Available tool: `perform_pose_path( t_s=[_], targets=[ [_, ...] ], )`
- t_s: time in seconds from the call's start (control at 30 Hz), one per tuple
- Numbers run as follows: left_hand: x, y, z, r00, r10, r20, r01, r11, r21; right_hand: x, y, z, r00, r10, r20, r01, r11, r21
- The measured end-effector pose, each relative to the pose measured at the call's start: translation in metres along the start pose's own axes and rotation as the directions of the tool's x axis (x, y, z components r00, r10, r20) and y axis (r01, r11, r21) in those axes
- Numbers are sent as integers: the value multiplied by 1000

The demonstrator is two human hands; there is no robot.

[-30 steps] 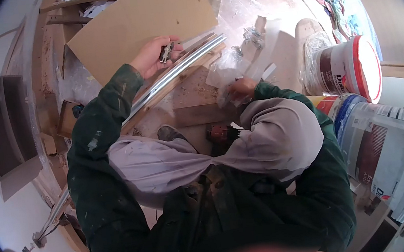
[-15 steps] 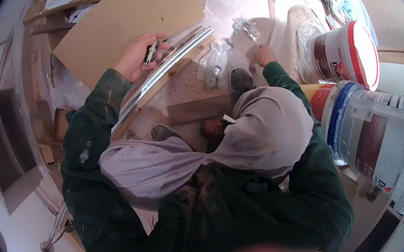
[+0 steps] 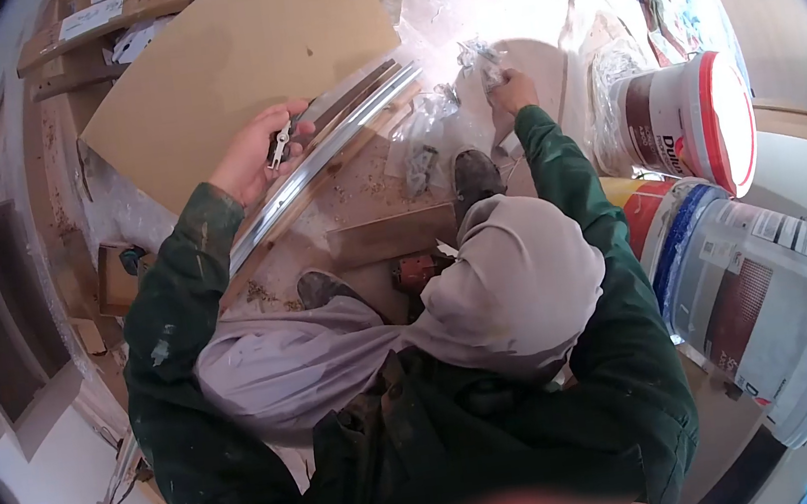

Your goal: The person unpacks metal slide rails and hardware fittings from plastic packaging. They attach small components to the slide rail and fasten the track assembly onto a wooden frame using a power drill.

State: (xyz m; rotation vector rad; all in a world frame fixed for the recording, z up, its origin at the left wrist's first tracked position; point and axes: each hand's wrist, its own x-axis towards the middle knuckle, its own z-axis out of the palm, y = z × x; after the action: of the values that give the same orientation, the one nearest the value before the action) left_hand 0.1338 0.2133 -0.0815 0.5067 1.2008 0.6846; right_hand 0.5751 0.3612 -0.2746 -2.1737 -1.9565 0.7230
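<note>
A small silver and black cabinet hinge (image 3: 281, 148) rests in my left hand (image 3: 249, 158), whose fingers curl around it. That hand is just left of a long shiny metal rail (image 3: 331, 150) lying on the floor. Over on the right, my right hand (image 3: 517, 92) is closed on a small clear plastic bag (image 3: 490, 68) with metal pieces showing in it. Its fingertips are partly hidden. Another clear bag of metal fittings (image 3: 421, 167) lies on the floor between the rail and my shoe.
A big cardboard sheet (image 3: 230, 72) lies beyond my left hand. Paint buckets (image 3: 645, 127) and a clear tub (image 3: 768, 268) stand on the right. Between my feet are a wooden board (image 3: 391, 235) and a red power tool (image 3: 418, 270). Shelving (image 3: 7, 301) stands at left.
My right hand has reached forward from the floor and taken hold of the small bag of metal pieces. My left hand, still holding the hinge, has shifted slightly left and nearer to me.
</note>
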Motion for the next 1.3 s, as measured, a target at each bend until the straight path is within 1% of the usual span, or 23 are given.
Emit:
perform_pose_path(
  t_s=[0.03, 0.07, 0.1, 0.13, 0.17, 0.23, 0.27, 0.33, 0.37, 0.4, 0.43, 0.67, 0.73, 0.77, 0.83, 0.87, 0.93, 0.97, 1.03, 1.07, 1.13, 1.2, 1.3],
  targets=[
    [-1, 0, 0, 1000, -3, -1, 3, 1000, 1, -1, 1, 0, 1000, 5, 27, -8, 990, 141],
    [-2, 0, 0, 1000, -15, -14, 15, 1000, -1, -4, 2, 2, 1000, 6, 28, -10, 990, 142],
    [-3, 0, 2, 999, -26, -27, 25, 1000, -5, -8, 4, 2, 992, 81, 98, -118, 878, 464],
    [-4, 1, 2, 999, -23, -27, 23, 1000, -6, -16, 0, -1, 974, 125, 188, -223, 656, 721],
    [-5, 1, 3, 1000, -18, -20, 18, 1000, 1, -23, -4, -4, 974, 124, 187, -222, 657, 720],
    [-7, 3, 4, 1000, -3, -13, 3, 1000, 8, -35, -15, -11, 962, 128, 243, -271, 579, 769],
    [-9, 5, 5, 1000, -3, -5, 3, 1000, 9, -41, -22, -11, 964, 123, 237, -264, 580, 770],
    [-13, 8, 9, 1000, 6, 1, -6, 1000, 10, -50, -34, -13, 964, 88, 252, -266, 404, 875],
    [-16, 9, 12, 1000, 17, -11, -16, 999, 40, -52, -38, -14, 965, 82, 248, -259, 404, 877],
    [-19, 9, 13, 999, 27, -26, -25, 997, 69, -55, -43, -16, 963, 41, 265, -261, 366, 893],
    [-21, 9, 12, 999, 33, -31, -31, 997, 68, -56, -47, -16, 960, -2, 281, -264, 327, 907],
    [-22, 7, 12, 999, 30, -17, -29, 1000, 10, -63, -61, -18, 956, -91, 277, -248, 245, 937],
    [-22, 7, 14, 999, 35, -15, -35, 999, 7, -61, -53, -16, 959, 59, 276, -282, 252, 926],
    [-21, 7, 14, 999, 29, -20, -29, 999, 15, -59, -46, -13, 959, 59, 278, -284, 249, 926],
    [-20, 7, 15, 999, 21, -24, -20, 999, 25, -54, -35, -5, 950, 171, 261, -307, 357, 882],
    [-19, 6, 14, 999, 26, -19, -25, 999, 24, -53, -29, 1, 949, 173, 262, -308, 354, 883],
    [-18, 6, 15, 999, 29, -14, -29, 999, 25, -54, -23, 8, 928, 258, 267, -341, 308, 888],
    [-19, 7, 16, 999, 27, -17, -27, 999, 22, -55, -23, 9, 928, 260, 267, -342, 306, 888],
    [-18, 6, 17, 1000, 24, -14, -24, 1000, 18, -57, -20, 12, 882, 359, 305, -415, 288, 863],
    [-17, 7, 16, 1000, 22, -6, -22, 999, 25, -57, -16, 13, 881, 362, 304, -416, 288, 863],
    [-17, 7, 16, 1000, 19, 0, -19, 999, 35, -55, -14, 16, 862, 375, 341, -468, 330, 820],
    [-20, 8, 18, 999, 13, -44, -10, 996, 85, -56, -12, 17, 859, 374, 349, -473, 319, 822],
    [-21, 9, 18, 1000, 16, -27, -14, 996, 88, -56, -10, 17, 857, 369, 360, -482, 326, 813]
  ],
)
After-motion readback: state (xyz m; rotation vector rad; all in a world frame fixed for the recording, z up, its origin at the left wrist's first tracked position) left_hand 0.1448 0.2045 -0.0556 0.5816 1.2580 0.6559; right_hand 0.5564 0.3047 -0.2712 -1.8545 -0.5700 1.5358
